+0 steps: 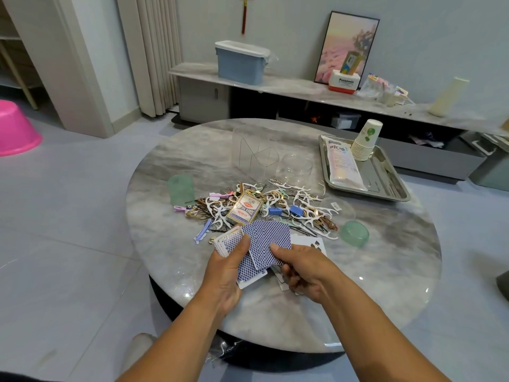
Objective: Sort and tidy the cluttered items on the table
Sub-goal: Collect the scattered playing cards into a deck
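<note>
Blue-backed playing cards (265,238) gathered in both hands above the round grey marble table (385,271).

Left hand (228,268) grips a squared stack with fingers curled under and thumb on top; right hand (301,267) pinches a loose fan of cards, thumb pressing their backs. Just beyond lies the yellow card box (244,209) on a heap of white floss picks (303,194), hairpins and clips, between two pale green plastic cups (354,232).

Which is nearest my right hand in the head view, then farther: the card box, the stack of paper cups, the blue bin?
From the right hand:
1. Card box, in the clutter just ahead.
2. Stack of paper cups, on the tray, far right.
3. Blue bin, on the shelf behind.
</note>
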